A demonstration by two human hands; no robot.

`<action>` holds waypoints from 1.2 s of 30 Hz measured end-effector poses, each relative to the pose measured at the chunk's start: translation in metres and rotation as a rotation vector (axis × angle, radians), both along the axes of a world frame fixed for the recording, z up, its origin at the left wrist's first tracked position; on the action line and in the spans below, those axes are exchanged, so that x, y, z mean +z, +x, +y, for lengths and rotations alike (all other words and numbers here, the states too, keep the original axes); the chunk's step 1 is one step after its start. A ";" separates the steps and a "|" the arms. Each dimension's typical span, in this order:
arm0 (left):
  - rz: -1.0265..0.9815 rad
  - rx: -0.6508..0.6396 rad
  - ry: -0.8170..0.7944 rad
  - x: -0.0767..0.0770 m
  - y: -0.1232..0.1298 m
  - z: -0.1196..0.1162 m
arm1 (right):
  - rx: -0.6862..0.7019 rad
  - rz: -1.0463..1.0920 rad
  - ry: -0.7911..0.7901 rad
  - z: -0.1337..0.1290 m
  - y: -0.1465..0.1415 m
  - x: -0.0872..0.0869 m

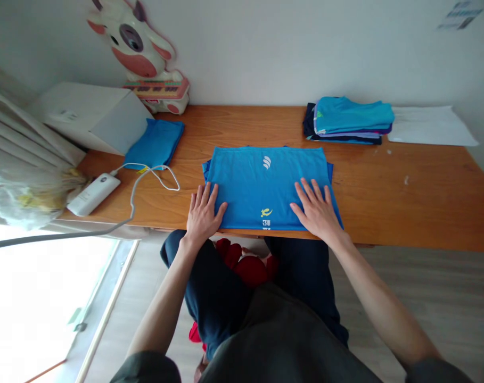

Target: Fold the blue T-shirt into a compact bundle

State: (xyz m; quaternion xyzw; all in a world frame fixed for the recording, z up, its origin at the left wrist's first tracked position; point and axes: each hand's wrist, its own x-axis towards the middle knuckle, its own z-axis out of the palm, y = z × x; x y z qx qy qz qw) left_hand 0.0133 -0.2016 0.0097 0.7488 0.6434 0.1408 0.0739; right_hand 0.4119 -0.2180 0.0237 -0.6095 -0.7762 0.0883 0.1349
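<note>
Mid-frame on the wooden bench [417, 197] lies a folded blue logo T-shirt [252, 183]; left hand [203, 217] and right hand [318, 211] rest flat at its sides, fingers unclenched. Probably light, limp, slippery; grip both side edges.

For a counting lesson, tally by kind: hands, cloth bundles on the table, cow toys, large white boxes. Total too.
Hands: 2 (left hand, right hand)
Cloth bundles: 3 (blue garment, folded cloth, stack)
Cow toy: 1
White box: 1
Total: 7
</note>
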 end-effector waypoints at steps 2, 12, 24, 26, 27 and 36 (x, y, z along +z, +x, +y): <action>0.008 0.011 0.004 -0.003 -0.001 -0.001 | -0.044 -0.012 0.001 -0.005 0.014 -0.009; -0.135 0.083 0.150 0.007 -0.008 -0.014 | -0.075 0.047 0.034 -0.017 0.028 -0.007; -0.132 0.300 0.235 -0.011 -0.041 -0.077 | 0.262 0.861 -0.393 -0.076 -0.071 0.025; -0.101 0.292 0.202 -0.010 -0.038 -0.076 | 0.333 1.205 -0.650 -0.064 -0.118 0.024; -0.092 0.287 0.188 -0.009 -0.036 -0.076 | 0.310 1.401 -0.774 -0.055 -0.140 0.021; -0.106 0.299 0.174 -0.008 -0.040 -0.075 | 0.000 1.857 -1.267 0.006 -0.189 -0.005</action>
